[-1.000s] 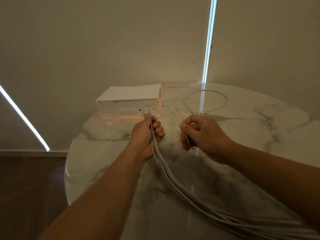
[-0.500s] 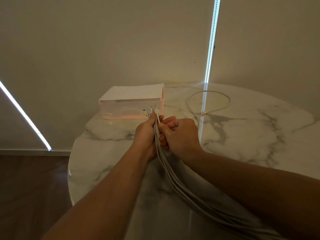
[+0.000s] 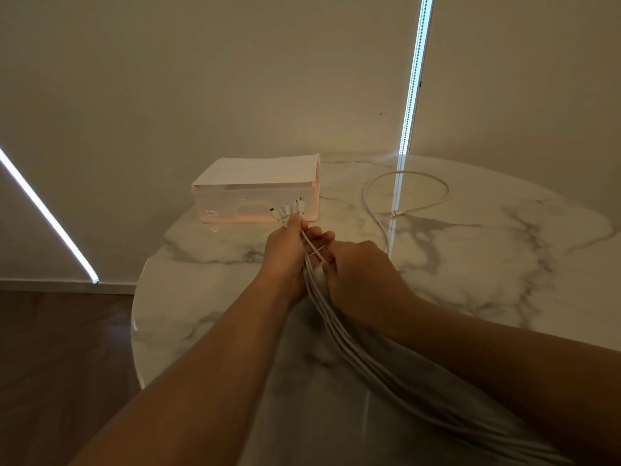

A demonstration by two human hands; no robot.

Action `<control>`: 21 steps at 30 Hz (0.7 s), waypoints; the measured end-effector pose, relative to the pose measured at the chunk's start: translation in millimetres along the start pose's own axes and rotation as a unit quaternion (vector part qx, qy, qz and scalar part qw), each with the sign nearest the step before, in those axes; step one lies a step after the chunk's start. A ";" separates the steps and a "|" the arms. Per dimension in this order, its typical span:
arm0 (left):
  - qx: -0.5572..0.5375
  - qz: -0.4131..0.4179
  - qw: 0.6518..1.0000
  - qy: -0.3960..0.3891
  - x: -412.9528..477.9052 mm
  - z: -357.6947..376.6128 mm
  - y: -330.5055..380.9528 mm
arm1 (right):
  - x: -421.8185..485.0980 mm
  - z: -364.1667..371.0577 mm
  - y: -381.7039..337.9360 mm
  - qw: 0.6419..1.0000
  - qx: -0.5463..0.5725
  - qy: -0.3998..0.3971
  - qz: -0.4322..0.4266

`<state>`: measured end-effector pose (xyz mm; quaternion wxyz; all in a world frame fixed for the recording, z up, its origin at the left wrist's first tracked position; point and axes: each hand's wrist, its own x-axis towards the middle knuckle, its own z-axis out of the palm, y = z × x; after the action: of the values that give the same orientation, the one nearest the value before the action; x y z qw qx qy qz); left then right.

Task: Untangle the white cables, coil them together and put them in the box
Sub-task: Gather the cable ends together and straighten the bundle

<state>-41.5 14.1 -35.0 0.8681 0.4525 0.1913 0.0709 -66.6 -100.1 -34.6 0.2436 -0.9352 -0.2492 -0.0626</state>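
White cables (image 3: pixel 333 326) in left hand (image 3: pixel 285 255) and right hand (image 3: pixel 364 275).

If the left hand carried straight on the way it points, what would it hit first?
Probably the pink box: the left hand points away across the table at its front wall, and the plug ends of the white cables it grips would touch first. The gap is hard to judge.

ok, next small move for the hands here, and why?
Probably close the left hand over the strand that the right hand pinches against the cable bundle. The left fingers look partly open, the plug ends fan out, and a loose cable trails across the table.
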 end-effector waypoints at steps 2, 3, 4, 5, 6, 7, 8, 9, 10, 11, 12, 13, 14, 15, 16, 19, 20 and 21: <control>-0.022 -0.011 1.000 0.006 1.5 -0.7 -1.0 | -4.5 -6.3 -10.4 0.995 -0.077 -0.046 -0.039; -0.036 -0.016 0.999 0.008 1.6 -1.7 -0.8 | -7.2 -8.8 -15.7 0.990 -0.114 -0.057 -0.059; -0.044 -0.016 0.999 0.011 1.9 -3.6 0.0 | -10.5 -11.2 -20.1 0.984 -0.147 -0.060 -0.081; -0.046 -0.010 0.999 0.015 2.5 -5.6 1.4 | -14.7 -14.4 -24.0 0.977 -0.176 -0.058 -0.100; -0.044 0.000 0.999 0.019 3.8 -8.0 2.9 | -19.2 -17.3 -26.9 0.972 -0.200 -0.057 -0.111; -0.042 0.012 0.999 0.023 6.2 -10.5 4.6 | -23.8 -19.6 -29.3 0.967 -0.216 -0.058 -0.118; -0.042 0.023 0.998 0.028 8.9 -12.7 6.2 | -28.0 -21.4 -31.1 0.964 -0.229 -0.059 -0.122; -0.047 0.030 0.998 0.033 11.4 -14.2 7.7 | -32.4 -22.5 -32.0 0.962 -0.237 -0.061 -0.122; -0.053 0.038 0.997 0.039 13.8 -15.5 8.8 | -36.8 -23.6 -32.2 0.962 -0.234 -0.063 -0.122; -0.059 0.046 0.996 0.045 15.9 -16.3 9.5 | -41.3 -25.0 -31.7 0.963 -0.231 -0.066 -0.124; -0.064 0.053 0.995 0.050 17.7 -16.6 9.5 | -45.5 -24.8 -30.7 0.962 -0.231 -0.069 -0.129; -0.066 0.058 0.995 0.053 18.5 -16.5 9.2 | -49.4 -26.2 -30.4 0.961 -0.231 -0.073 -0.131; -0.068 0.060 0.994 0.054 18.6 -16.5 9.0 | -52.2 -25.4 -30.6 0.961 -0.234 -0.072 -0.130; -0.071 0.060 0.994 0.055 18.3 -16.4 8.8 | -54.3 -24.0 -32.0 0.961 -0.236 -0.063 -0.131; -0.074 0.059 0.994 0.056 18.0 -16.9 8.7 | -55.2 -22.5 -34.2 0.962 -0.239 -0.050 -0.125; -0.082 0.059 0.993 0.067 20.2 -21.4 11.0 | -59.8 -18.5 -33.5 0.968 -0.229 0.005 -0.106; -0.086 0.061 0.992 0.074 22.1 -24.1 12.6 | -61.7 -16.2 -30.3 0.970 -0.216 0.015 -0.113; -0.094 0.063 0.990 0.080 24.6 -27.2 14.8 | -64.3 -12.8 -24.9 0.972 -0.211 0.015 -0.107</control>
<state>-29.0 50.6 -43.6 0.8826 0.3728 0.2238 0.1787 -134.7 -115.4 -28.1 0.0365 -0.9323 -0.3256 -0.1531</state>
